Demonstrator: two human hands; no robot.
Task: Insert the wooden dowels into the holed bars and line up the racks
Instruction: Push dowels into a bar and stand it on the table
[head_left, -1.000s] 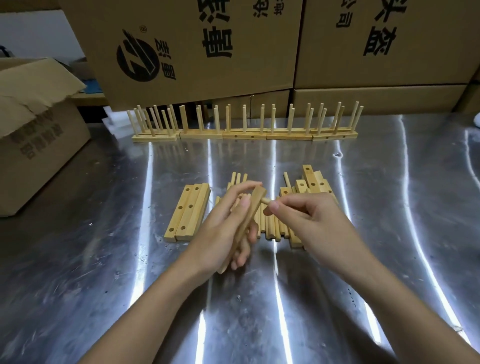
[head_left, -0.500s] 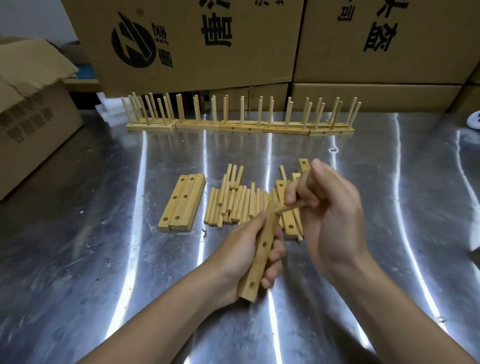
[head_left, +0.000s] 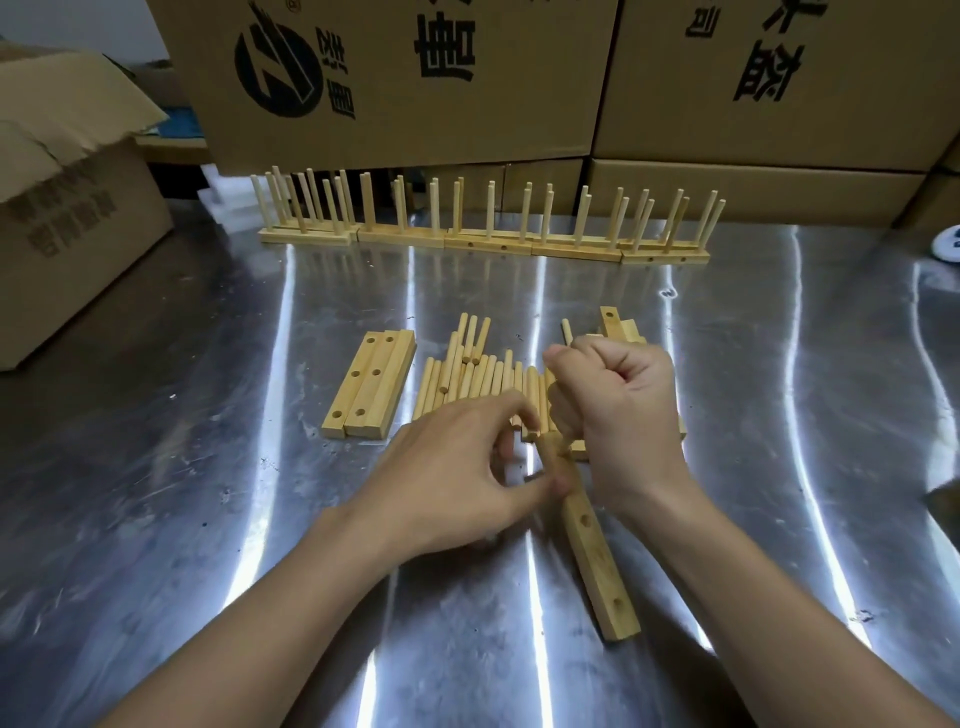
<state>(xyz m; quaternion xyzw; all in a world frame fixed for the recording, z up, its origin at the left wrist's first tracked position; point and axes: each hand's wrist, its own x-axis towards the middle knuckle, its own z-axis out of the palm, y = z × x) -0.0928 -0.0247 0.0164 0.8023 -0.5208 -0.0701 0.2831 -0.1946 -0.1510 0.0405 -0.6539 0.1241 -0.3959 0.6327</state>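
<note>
A holed wooden bar (head_left: 597, 551) lies slanted on the metal table (head_left: 208, 467), its far end between my hands. My left hand (head_left: 457, 478) pinches that far end with thumb and fingertips. My right hand (head_left: 618, 410) is fisted around a dowel (head_left: 550, 447) that stands at the bar's top hole. Loose dowels (head_left: 467, 379) lie in a pile just beyond my hands. A stack of bare holed bars (head_left: 371, 384) lies to the left of the pile. Finished racks (head_left: 483, 223) stand in a row at the back.
More holed bars (head_left: 618, 325) lie partly hidden behind my right hand. Large cardboard boxes (head_left: 415, 78) wall the back of the table. An open carton (head_left: 67, 208) stands at the left. A white object (head_left: 948, 244) shows at the right edge.
The bar has gone from raised in my left hand to lying on the table. My right hand turned into a fist over the dowel at the bar's end.
</note>
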